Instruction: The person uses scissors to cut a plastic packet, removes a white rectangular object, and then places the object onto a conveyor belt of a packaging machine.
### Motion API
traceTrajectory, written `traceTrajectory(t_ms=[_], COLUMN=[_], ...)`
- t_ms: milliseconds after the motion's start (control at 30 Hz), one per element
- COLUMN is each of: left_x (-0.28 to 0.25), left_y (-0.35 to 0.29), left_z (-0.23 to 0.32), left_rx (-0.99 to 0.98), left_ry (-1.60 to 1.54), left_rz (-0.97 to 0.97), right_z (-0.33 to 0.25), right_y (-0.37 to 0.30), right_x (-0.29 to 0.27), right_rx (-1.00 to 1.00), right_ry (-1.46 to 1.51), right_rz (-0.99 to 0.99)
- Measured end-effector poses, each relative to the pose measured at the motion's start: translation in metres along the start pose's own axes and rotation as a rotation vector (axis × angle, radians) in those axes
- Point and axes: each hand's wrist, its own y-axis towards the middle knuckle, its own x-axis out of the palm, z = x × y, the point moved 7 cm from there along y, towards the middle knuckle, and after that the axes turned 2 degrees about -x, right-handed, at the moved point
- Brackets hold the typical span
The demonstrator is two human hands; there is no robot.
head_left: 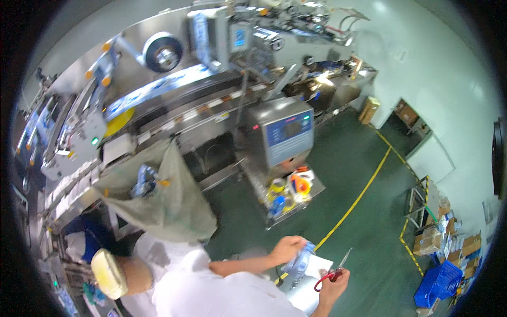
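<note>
Scissors [332,275], likely packet [301,261] in curled hands [336,286]

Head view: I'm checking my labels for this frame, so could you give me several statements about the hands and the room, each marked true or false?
1. The right hand holds scissors with red handles. True.
2. The left hand is empty. False: it holds blue-and-white packaging.
3. The floor is green. True.
4. The blue crate is at the upper left of the picture. False: it is at the lower right.
5. The cloth hanging beside the machine is bright red. False: it is a dull grey-green.
</note>
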Motion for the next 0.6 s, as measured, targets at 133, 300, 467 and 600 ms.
traceTrajectory(t_ms=[133, 300, 467, 600], left_x=[0.018, 0.101, 0.177, 0.217], left_y=[0.082, 0.215, 0.322, 0.414], left_z=[0.020, 0.009, 0.057, 0.083], left_rx=[-0.072, -0.068, -0.141, -0.265], left_ry=[-0.196, -0.390, -0.620, -0.479], left_rz=[0.069, -0.334, -0.821, -0.711], right_z=[0.004, 0.021, 0.042, 0.029], right_y=[0.123, 0.275, 0.402, 0.490], right_x=[-0.030, -0.010, -0.013, -0.021], right_rx=[-0.041, 0.056, 0.107, 0.115], right_ry=[0.049, 0.365, 0.359, 0.262], right_rz=[0.173, -0.028, -0.121, -0.129])
